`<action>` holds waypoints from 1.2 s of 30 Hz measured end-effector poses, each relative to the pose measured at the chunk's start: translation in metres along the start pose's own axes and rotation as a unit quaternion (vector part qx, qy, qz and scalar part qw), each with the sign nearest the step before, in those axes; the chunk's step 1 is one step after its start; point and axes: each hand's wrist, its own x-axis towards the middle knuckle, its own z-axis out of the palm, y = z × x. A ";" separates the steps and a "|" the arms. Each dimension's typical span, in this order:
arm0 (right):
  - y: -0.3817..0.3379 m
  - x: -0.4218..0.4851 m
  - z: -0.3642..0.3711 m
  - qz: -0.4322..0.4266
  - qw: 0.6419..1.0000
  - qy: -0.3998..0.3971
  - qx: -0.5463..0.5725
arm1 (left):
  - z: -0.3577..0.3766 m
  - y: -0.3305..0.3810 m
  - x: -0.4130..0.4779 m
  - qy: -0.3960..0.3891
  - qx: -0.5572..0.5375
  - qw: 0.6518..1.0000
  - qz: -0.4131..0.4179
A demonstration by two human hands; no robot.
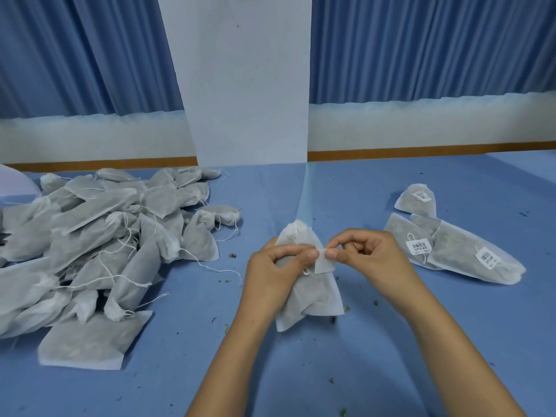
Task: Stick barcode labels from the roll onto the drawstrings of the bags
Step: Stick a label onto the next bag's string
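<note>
A white mesh bag [313, 296] filled with grey-green material lies on the blue table in front of me, its gathered neck pointing away. My left hand [276, 266] grips the bag's upper part, thumb and forefinger pinched near its drawstring. My right hand [367, 251] pinches a small white label [324, 262] by its top edge, right next to the left fingertips. The label's blank side faces me. The label roll is not in view.
A large heap of unlabelled bags [99, 242] with loose drawstrings fills the table's left side. Several bags with barcode labels [451, 245] lie at the right. Small green crumbs dot the blue table [361, 356]. A white pillar [246, 85] and blue curtains stand behind.
</note>
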 end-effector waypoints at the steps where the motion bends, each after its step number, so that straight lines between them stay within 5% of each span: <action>1: -0.001 0.000 -0.002 0.004 1.000 -0.004 0.008 | 0.001 0.000 0.000 -0.016 0.009 1.000 0.000; 7: -0.007 0.000 -0.016 -0.007 0.996 0.056 0.069 | -0.004 -0.003 0.001 -0.032 0.003 0.999 -0.007; 11: -0.012 -0.005 -0.010 -0.065 0.993 -0.001 0.097 | -0.002 -0.004 -0.001 -0.057 0.019 0.998 0.006; 20: -0.003 -0.007 0.012 -0.078 0.993 -0.089 -0.007 | 0.001 -0.004 -0.003 -0.095 -0.004 0.995 0.028; 36: 0.001 -0.005 -0.001 -0.081 0.980 -0.113 -0.142 | -0.001 -0.008 -0.002 -0.148 -0.042 0.988 0.033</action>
